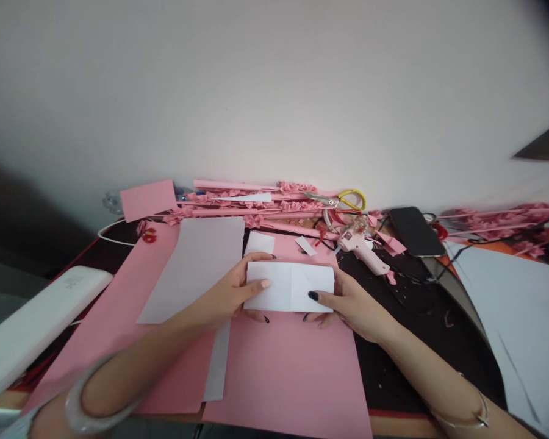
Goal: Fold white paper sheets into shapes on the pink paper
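Note:
A folded piece of white paper [291,280] with a vertical crease near its middle is held up between my two hands. My left hand [247,285] grips its left end, thumb on the front and the other fingers behind and below. At the right end my right hand [343,299] pinches the paper the same way, its dark-nailed thumb lying on the front. Under the hands lie pink paper sheets [288,372]. Just behind the held paper are a small white paper piece [260,242] and a narrow white scrap [306,246].
Along the wall lie pink paper stems with flowers [238,210], yellow-handled scissors [352,200] and a pink glue gun [363,251]. A black phone [416,230] and white sheets [507,323] are on the right. A white sheet [201,262] and a white oblong device [46,323] lie left.

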{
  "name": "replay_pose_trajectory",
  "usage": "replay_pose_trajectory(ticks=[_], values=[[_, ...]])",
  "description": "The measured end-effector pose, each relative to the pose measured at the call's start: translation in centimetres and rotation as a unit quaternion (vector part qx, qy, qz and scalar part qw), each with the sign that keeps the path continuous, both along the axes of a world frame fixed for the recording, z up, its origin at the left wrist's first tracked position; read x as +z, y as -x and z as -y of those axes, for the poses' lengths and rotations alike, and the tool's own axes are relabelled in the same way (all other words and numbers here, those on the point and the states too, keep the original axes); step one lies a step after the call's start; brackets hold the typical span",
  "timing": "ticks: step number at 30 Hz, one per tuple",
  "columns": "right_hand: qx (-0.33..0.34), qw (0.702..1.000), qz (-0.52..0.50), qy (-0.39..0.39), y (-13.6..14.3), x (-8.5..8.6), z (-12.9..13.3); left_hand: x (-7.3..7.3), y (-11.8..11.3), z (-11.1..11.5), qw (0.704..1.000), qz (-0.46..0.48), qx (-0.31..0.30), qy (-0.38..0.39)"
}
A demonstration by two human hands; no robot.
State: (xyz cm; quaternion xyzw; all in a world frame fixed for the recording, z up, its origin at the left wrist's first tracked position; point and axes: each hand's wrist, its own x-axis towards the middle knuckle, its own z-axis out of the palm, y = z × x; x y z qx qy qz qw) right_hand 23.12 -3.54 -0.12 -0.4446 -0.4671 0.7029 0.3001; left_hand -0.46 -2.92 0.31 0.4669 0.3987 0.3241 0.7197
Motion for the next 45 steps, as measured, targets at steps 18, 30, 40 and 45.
replay_pose_trajectory(ticks=[18, 30, 40, 45], values=[[-0.024, 0.998, 0.027, -0.057, 0.3, 0.1, -0.1, -0.5, 0.1, -0.3, 0.997, -0.054, 0.011, -0.047], [-0.009, 0.997, 0.048, -0.054, -0.2, 0.3, -0.3, -0.5, 0.2, -0.3, 0.997, -0.062, -0.017, -0.045], [0.186, 0.971, 0.128, -0.081, 0.4, 0.8, 0.4, -0.1, 0.2, 0.7, 0.983, -0.073, -0.167, -0.017], [0.177, 0.964, 0.158, -0.123, 1.1, 0.0, 0.5, -0.2, 0.2, 0.6, 0.982, -0.064, -0.180, -0.007]])
